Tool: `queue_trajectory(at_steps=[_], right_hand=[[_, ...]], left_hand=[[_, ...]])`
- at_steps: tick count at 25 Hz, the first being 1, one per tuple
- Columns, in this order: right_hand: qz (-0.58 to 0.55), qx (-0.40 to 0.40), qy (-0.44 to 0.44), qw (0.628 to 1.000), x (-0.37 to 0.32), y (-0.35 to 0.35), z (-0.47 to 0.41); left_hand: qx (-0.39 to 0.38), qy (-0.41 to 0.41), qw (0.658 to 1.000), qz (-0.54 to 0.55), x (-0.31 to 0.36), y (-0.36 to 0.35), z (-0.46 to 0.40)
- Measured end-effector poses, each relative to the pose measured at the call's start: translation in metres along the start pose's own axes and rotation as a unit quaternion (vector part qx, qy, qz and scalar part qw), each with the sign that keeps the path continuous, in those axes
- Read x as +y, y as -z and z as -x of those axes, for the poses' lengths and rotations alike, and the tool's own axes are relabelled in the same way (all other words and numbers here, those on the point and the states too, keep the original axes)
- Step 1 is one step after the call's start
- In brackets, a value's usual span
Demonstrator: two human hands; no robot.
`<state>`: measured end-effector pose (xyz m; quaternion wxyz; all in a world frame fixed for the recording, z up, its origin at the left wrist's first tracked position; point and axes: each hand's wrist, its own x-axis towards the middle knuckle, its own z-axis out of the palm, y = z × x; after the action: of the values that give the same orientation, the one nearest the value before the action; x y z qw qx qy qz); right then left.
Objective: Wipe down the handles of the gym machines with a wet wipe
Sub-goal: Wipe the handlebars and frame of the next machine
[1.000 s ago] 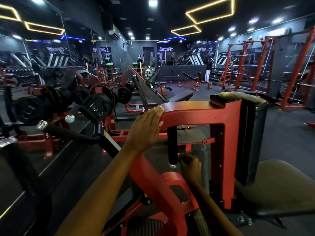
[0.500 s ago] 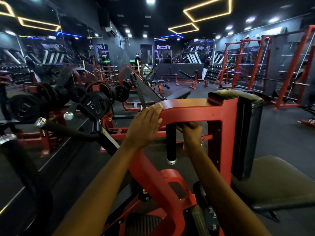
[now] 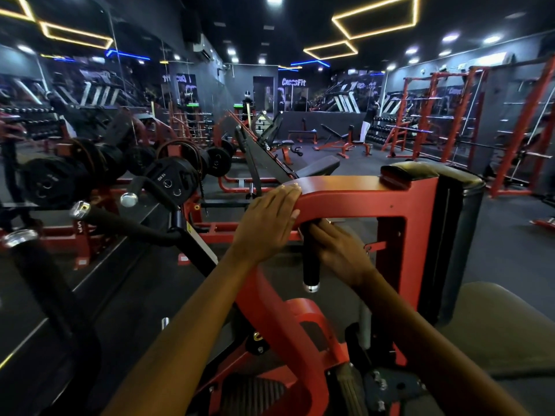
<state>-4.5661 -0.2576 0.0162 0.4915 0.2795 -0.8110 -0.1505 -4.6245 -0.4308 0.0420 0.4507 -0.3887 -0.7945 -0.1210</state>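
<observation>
A person's right hand [image 3: 336, 247] wraps the top of a short black handle [image 3: 310, 265] hanging beneath a red frame [image 3: 354, 196]; no wipe can be made out in the grip. The left hand [image 3: 267, 220] lies flat, fingers straight, on the frame's curved corner just beside it. A black pad [image 3: 459, 235] stands upright at the frame's right end. To the left, a long black bar [image 3: 126, 223] angles up before stacked weight plates [image 3: 168, 181].
</observation>
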Motion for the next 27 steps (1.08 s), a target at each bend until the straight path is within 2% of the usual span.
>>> queue_trajectory(at_steps=[2,8,11,13,18,27], right_hand=[[-0.017,-0.021,-0.019,0.999,-0.01,-0.009,0.003],[-0.085,-0.087,-0.001,0.993,-0.048,-0.028,0.043],[-0.051,-0.173,0.045,0.983,-0.061,-0.035,0.066],[-0.025,-0.198,0.081,0.977,-0.055,-0.037,0.068],[-0.011,-0.124,0.155,0.98,-0.021,-0.024,0.044],[0.076,-0.046,0.18,0.98,0.023,0.002,-0.008]], left_hand=[[-0.002,0.002,1.0,0.001,0.0,0.0,0.001],[0.004,0.001,1.0,0.011,0.0,0.001,0.002],[0.006,-0.004,1.0,0.011,0.0,0.001,0.002],[0.011,-0.004,1.0,0.013,0.0,0.001,0.001],[0.038,-0.015,0.999,-0.008,0.001,0.0,0.002],[0.031,-0.015,0.999,-0.004,-0.002,-0.004,0.003]])
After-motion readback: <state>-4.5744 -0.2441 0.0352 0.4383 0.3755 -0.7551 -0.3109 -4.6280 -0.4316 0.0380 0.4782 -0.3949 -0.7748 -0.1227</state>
